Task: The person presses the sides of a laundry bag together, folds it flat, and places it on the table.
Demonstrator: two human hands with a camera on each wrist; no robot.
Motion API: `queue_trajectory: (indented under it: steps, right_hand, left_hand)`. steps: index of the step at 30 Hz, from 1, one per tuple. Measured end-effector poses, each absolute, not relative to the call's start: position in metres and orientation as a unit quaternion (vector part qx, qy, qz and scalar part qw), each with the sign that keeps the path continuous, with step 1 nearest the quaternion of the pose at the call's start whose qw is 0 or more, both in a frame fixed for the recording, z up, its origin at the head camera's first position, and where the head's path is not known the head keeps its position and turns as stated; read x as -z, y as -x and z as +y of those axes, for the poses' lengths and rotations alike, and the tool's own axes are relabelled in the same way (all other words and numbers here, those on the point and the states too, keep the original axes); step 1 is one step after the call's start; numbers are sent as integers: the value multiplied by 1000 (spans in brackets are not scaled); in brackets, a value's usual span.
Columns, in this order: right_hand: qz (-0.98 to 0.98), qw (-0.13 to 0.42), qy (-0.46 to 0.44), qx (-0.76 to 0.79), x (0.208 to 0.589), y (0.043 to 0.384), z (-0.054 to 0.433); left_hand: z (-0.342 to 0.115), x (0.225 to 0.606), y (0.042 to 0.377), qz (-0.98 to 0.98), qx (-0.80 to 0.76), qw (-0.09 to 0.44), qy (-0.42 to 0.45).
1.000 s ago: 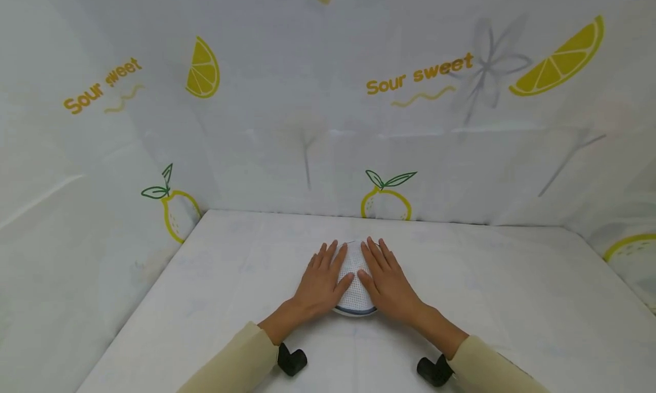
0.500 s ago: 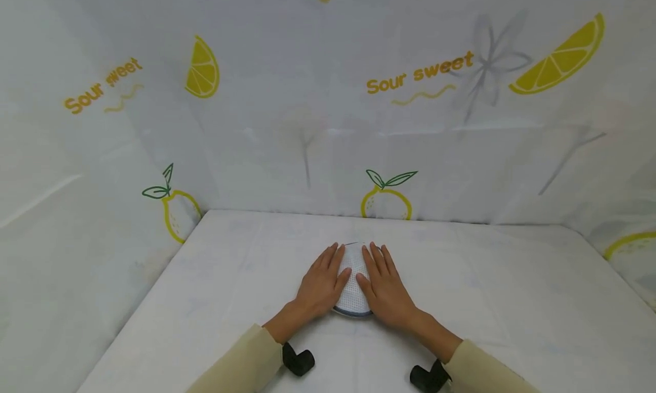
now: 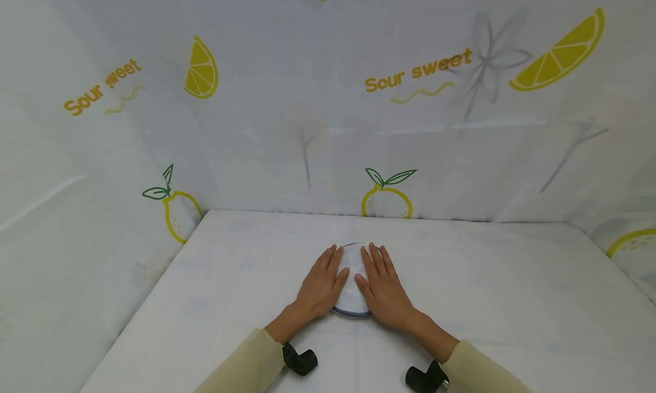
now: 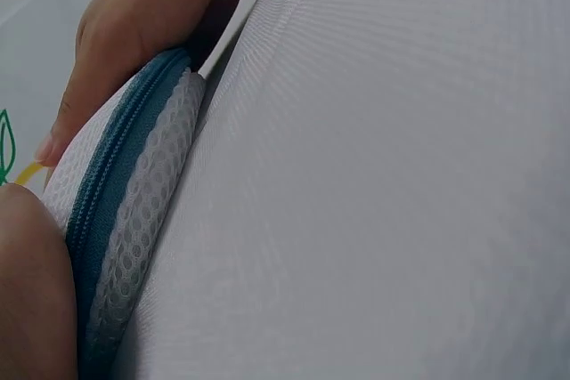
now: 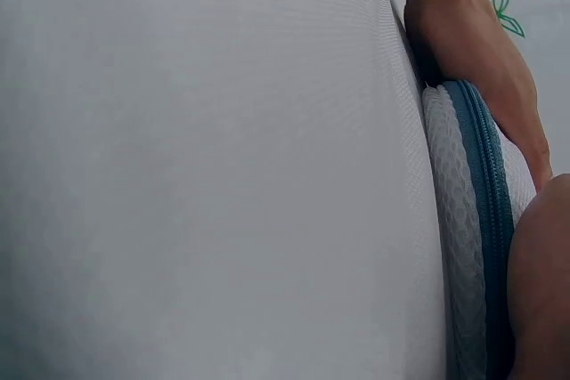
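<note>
A white mesh laundry bag [image 3: 351, 295] with a rounded front edge lies on the white-covered table between my hands. Along its side runs a blue zipper [image 4: 114, 153], also plain in the right wrist view [image 5: 488, 166]. My left hand [image 3: 319, 283] rests on the bag's left side, fingers straight and pointing away from me. On the right side lies my right hand [image 3: 388, 290], likewise flat with extended fingers. Both thumbs point inward over the mesh, apart from each other. The hands cover the bag's two sides, and its contents cannot be made out.
The white tabletop [image 3: 487, 302] spreads out around the bag. Behind it and at the left hangs a pale curtain [image 3: 246, 154] printed with lemons and lettering. Black wrist devices [image 3: 302, 361] sit below both sleeve cuffs.
Both hands have slid slightly toward me, still flat on the bag. The wrists and black devices have drawn a little closer together.
</note>
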State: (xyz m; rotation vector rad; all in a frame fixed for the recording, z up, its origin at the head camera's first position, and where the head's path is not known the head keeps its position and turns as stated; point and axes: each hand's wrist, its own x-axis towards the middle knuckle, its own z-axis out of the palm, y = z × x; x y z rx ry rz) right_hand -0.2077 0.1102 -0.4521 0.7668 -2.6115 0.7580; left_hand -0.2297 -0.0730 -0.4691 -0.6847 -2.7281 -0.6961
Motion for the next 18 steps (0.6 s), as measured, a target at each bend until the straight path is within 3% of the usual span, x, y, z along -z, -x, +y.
queue_trajectory:
  steps: [18]
  right_hand:
    - [-911, 166, -267, -266, 456, 209, 109]
  left_hand:
    - [-74, 469, 228, -937, 230, 114, 239]
